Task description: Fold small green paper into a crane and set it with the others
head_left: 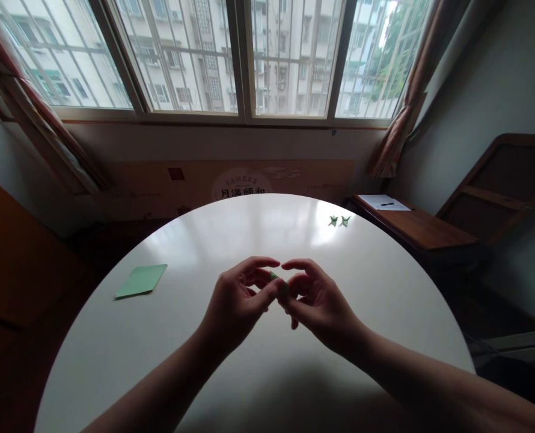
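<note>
Paper point(284, 289), green, small and folded, was pinched between your two hands near the middle of the frame, held up over the white counter point(109, 367). Your left hand point(238, 294) gripped it with the thumb laid across its near side, and your right hand point(324, 300) gripped it from the other side, thumb and fingers closed in on it. Both your index fingers arched above the piece, their tips just beside each other. Your fingers covered most of it, so its exact shape could not be told.

To the left of your hands, at the middle left of the frame, a light green square sheet point(140, 281) lay flat on the counter. Toward the upper right, near the counter's far edge, you had two small green folded figures, the left figure point(333, 221) just beside the right figure point(345, 221). Beyond them, at the right of the frame, a white page point(376, 202) with a dark pen point(387, 204) on it lay on a brown wooden surface point(439, 231).
</note>
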A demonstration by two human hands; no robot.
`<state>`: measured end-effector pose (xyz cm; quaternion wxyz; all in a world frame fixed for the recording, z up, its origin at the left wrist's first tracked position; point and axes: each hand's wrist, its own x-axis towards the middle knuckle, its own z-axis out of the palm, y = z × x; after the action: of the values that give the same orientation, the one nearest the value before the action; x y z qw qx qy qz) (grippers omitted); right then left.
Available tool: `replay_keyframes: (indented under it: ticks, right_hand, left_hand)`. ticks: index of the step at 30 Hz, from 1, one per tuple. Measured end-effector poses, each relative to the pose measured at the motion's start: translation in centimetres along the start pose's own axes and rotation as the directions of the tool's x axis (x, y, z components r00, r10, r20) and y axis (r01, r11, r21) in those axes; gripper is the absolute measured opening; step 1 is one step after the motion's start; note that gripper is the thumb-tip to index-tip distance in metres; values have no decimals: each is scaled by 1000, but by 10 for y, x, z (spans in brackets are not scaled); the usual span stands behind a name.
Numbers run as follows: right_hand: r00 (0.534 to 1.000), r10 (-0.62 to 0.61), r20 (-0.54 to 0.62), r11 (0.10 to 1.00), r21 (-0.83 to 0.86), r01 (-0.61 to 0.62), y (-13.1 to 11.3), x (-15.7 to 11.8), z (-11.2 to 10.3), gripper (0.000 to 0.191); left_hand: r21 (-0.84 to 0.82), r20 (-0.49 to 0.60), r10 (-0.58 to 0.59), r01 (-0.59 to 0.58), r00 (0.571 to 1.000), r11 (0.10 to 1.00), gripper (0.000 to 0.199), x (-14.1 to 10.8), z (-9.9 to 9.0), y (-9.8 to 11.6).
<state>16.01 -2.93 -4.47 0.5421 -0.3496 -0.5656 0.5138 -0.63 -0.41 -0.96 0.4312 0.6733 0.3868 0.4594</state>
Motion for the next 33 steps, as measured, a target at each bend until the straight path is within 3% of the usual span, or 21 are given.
replay_keyframes:
  ticks: [5, 8, 13, 18, 23, 33]
  right_hand:
    - [1000, 5, 3, 1000, 3, -5, -1, 1, 0, 41]
    - [1000, -3, -1, 1000, -10, 3, -2, 0, 0, 41]
    - [997, -62, -36, 994, -91, 59, -3, 0, -1, 38]
    - [989, -122, -87, 983, -149, 108, -8, 0, -3, 42]
    - [979, -188, -79, 972, -156, 174, -11, 0, -5, 23]
    - [969, -244, -32, 964, -115, 239, -16, -1, -8, 12]
  left_hand:
    - [-113, 9, -33, 34, 999, 993, 24, 0, -2, -1]
    - [-105, 14, -29, 30, 999, 994, 26, 1, -3, -1]
    - [-41, 124, -65, 70, 990, 997, 30, 3, -3, 2]
    - [12, 68, 89, -90, 994, 996, 41, -1, -2, 5]
    - [111, 54, 268, -273, 962, 956, 31, -2, -3, 3]
    - [189, 31, 384, -382, 923, 904, 28, -5, -4, 10]
